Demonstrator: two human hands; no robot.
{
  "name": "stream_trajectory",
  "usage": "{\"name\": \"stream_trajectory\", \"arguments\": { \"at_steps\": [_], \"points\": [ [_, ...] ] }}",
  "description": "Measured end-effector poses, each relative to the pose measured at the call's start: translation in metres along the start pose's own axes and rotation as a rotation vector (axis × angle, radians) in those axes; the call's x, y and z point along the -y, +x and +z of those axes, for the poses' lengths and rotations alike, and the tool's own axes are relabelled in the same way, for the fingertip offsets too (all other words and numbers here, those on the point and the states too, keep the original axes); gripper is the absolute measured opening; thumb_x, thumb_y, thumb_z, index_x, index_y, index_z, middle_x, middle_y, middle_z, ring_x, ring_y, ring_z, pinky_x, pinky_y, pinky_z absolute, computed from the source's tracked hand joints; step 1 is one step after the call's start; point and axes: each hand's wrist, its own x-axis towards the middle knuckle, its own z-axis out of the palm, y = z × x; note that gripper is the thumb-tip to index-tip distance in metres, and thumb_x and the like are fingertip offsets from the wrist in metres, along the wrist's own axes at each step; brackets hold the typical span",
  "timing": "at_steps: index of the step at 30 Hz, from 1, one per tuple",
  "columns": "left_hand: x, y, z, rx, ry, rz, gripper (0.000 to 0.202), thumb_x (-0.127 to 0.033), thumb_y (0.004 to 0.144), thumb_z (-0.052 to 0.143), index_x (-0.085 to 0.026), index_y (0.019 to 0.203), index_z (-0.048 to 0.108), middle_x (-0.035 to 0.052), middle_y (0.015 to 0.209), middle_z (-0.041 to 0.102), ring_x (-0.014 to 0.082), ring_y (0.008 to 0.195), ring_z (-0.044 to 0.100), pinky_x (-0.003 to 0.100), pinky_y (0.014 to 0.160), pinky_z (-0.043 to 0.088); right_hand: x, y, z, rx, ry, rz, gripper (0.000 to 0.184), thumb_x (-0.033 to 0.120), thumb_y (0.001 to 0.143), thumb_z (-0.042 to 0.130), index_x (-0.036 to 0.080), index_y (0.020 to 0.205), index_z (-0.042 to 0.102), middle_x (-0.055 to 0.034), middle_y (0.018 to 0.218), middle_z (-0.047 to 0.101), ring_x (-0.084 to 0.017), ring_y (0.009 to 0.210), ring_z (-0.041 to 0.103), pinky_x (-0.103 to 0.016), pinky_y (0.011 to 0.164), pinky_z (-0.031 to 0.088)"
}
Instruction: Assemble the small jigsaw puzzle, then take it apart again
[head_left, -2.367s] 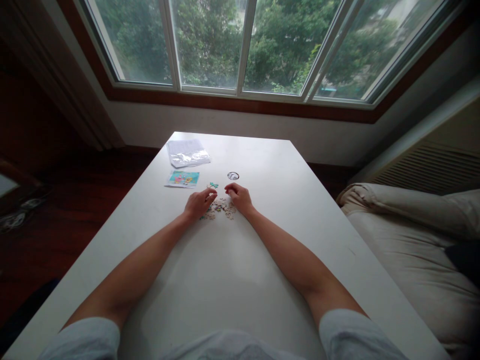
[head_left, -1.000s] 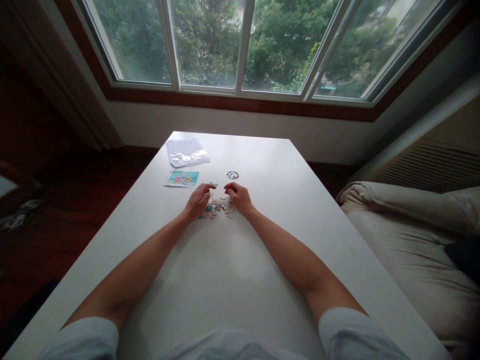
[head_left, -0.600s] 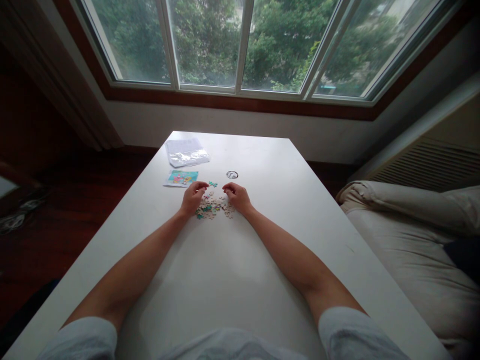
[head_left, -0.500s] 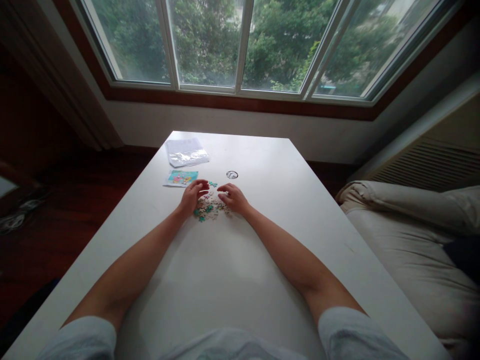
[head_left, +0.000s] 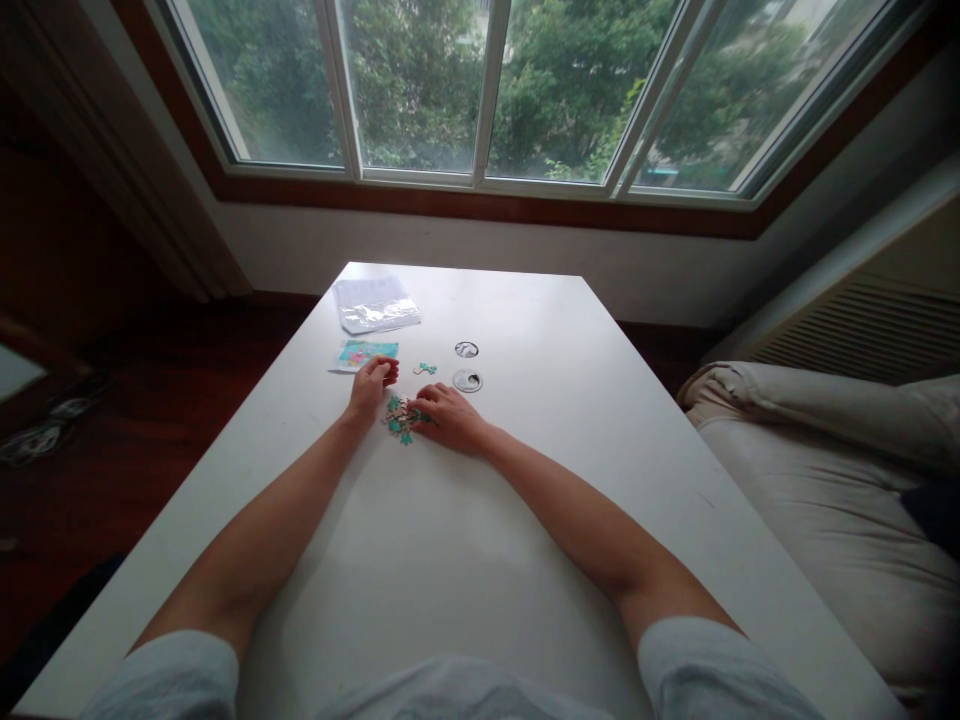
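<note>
A small pile of jigsaw puzzle pieces (head_left: 397,420), green and pale, lies on the white table (head_left: 450,540). My right hand (head_left: 454,418) rests low over the pile's right side. Its fingers are bent but apart, the tips touching pieces, and part of the pile is hidden under it. To the upper left of the pile, my left hand (head_left: 369,388) is closed with curled fingers; whatever they may hold is too small to make out. A few joined-looking green pieces (head_left: 425,369) lie apart, beyond the pile and between the hands.
A colourful picture sheet (head_left: 366,354) lies just beyond my left hand, with a clear plastic bag (head_left: 377,305) behind it. Two round, dark-rimmed flat items, one farther (head_left: 466,350) and one nearer (head_left: 467,380), lie beyond my right hand. A beige sofa (head_left: 810,500) stands right.
My right hand has moved left and nearer onto the pile, uncovering the nearer round item; the pile is now more compact. My left hand has drawn left, off the pile, and its fingers have curled.
</note>
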Motion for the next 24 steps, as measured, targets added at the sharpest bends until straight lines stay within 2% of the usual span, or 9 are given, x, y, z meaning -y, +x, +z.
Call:
{"name": "stream_trajectory", "arguments": {
  "at_steps": [4, 8, 12, 15, 18, 21, 24],
  "points": [
    [-0.007, -0.003, -0.002, 0.11, 0.205, 0.03, 0.035, -0.041, 0.082, 0.047, -0.016, 0.096, 0.067, 0.0054, 0.081, 0.066, 0.0153, 0.072, 0.062, 0.028, 0.07, 0.051, -0.002, 0.001, 0.001, -0.045, 0.018, -0.014, 0.023, 0.032, 0.1, 0.056, 0.025, 0.116, 0.071, -0.0086, 0.108, 0.062, -0.019, 0.101, 0.054, -0.032, 0.097, 0.044],
    [-0.023, -0.007, -0.01, 0.214, 0.486, 0.109, 0.024, -0.036, 0.079, 0.057, -0.02, 0.087, 0.072, 0.0047, 0.081, 0.068, 0.0192, 0.077, 0.061, 0.029, 0.074, 0.048, -0.005, 0.0, 0.002, -0.097, 0.1, 0.032, 0.022, 0.023, 0.1, 0.053, 0.023, 0.111, 0.072, -0.0069, 0.103, 0.062, -0.016, 0.099, 0.056, -0.028, 0.092, 0.045],
    [-0.044, -0.015, -0.02, 0.334, 0.72, 0.178, 0.02, -0.038, 0.076, 0.067, -0.023, 0.088, 0.074, 0.0056, 0.087, 0.069, 0.0212, 0.079, 0.061, 0.03, 0.079, 0.046, -0.01, 0.0, 0.0, -0.197, 0.239, 0.122, 0.023, 0.024, 0.101, 0.05, 0.022, 0.106, 0.072, -0.0061, 0.102, 0.063, -0.014, 0.093, 0.06, -0.025, 0.086, 0.046],
    [-0.057, -0.022, -0.027, 0.463, 0.837, 0.19, 0.029, -0.045, 0.074, 0.073, -0.024, 0.094, 0.076, 0.0055, 0.085, 0.07, 0.0218, 0.075, 0.063, 0.029, 0.075, 0.046, -0.016, -0.001, -0.001, -0.283, 0.351, 0.202, 0.024, 0.023, 0.1, 0.048, 0.021, 0.106, 0.072, -0.0059, 0.104, 0.065, -0.013, 0.09, 0.062, -0.025, 0.085, 0.048],
    [-0.068, -0.03, -0.031, 0.557, 0.906, 0.205, 0.047, -0.048, 0.067, 0.08, -0.026, 0.108, 0.076, 0.007, 0.095, 0.071, 0.0236, 0.079, 0.065, 0.028, 0.074, 0.046, -0.023, -0.001, 0.001, -0.354, 0.48, 0.276, 0.028, 0.019, 0.096, 0.045, 0.02, 0.107, 0.071, -0.0053, 0.105, 0.065, -0.011, 0.086, 0.064, -0.024, 0.083, 0.05],
    [-0.074, -0.04, -0.028, 0.637, 1.025, 0.252, 0.062, -0.045, 0.061, 0.085, -0.028, 0.119, 0.072, 0.0092, 0.106, 0.068, 0.0281, 0.092, 0.066, 0.028, 0.074, 0.046, -0.027, 0.0, 0.003, -0.393, 0.607, 0.35, 0.032, 0.017, 0.091, 0.044, 0.019, 0.111, 0.068, -0.0046, 0.105, 0.067, -0.01, 0.083, 0.065, -0.023, 0.08, 0.052],
    [-0.074, -0.046, -0.021, 0.676, 1.145, 0.289, 0.073, -0.04, 0.064, 0.083, -0.03, 0.134, 0.063, 0.0103, 0.111, 0.065, 0.0293, 0.095, 0.066, 0.029, 0.073, 0.047, -0.026, 0.0, 0.003, -0.391, 0.709, 0.35, 0.036, 0.018, 0.087, 0.046, 0.019, 0.116, 0.066, -0.0037, 0.1, 0.07, -0.011, 0.086, 0.066, -0.024, 0.083, 0.054]
  ]
}}
